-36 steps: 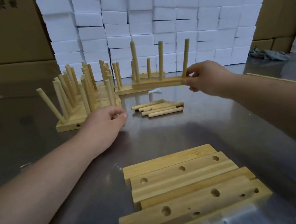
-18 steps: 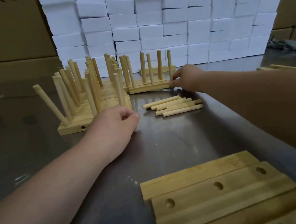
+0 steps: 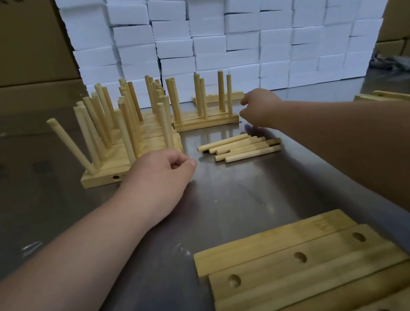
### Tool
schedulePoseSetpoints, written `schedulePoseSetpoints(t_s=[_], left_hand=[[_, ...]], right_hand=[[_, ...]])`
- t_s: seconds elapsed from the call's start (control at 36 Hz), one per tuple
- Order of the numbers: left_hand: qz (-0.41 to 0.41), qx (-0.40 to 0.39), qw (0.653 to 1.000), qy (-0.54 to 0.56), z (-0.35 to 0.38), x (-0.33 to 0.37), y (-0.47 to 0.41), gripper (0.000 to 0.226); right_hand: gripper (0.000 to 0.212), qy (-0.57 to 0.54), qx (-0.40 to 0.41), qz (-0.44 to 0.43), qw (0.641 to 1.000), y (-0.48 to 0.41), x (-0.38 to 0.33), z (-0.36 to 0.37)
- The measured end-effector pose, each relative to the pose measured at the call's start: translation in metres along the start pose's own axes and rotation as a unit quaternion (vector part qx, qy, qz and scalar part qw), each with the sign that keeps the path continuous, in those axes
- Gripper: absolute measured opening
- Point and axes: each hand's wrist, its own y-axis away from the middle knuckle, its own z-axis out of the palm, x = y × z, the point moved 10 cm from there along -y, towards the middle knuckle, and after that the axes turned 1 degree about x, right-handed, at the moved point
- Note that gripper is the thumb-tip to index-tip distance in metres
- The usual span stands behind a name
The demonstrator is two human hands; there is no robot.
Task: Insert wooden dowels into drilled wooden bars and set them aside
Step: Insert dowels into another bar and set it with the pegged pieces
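Head view: loose dowels [image 3: 242, 147] lie between the two hands [image 3: 159, 177] [image 3: 261, 108].

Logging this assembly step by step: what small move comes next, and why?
Probably reach the empty right hand back to the near stack of drilled light-wood bars for a fresh one: it hovers beside the finished dowelled wooden bar, and loose round wooden dowels lie ready.
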Motion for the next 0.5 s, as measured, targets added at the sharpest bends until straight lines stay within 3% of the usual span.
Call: schedulePoseSetpoints(t_s=[0.08, 0.28, 0.5], left_hand=[[0.002, -0.006, 1.000, 0.001, 0.000, 0.002, 0.001, 0.019], [0.028, -0.025, 0.999, -0.018, 0.003, 0.010, 0.003, 0.018], [0.043, -0.028, 0.998, -0.026, 0.003, 0.012, 0.003, 0.020]], right_hand=[[0.038, 0.037, -0.008, -0.061, 0.997, 0.017, -0.016, -0.012], [0.021, 0.100, -0.076, -0.236, 0.964, 0.091, -0.064, -0.016], [0.023, 0.171, -0.122, -0.256, 0.943, 0.125, -0.063, -0.005]])
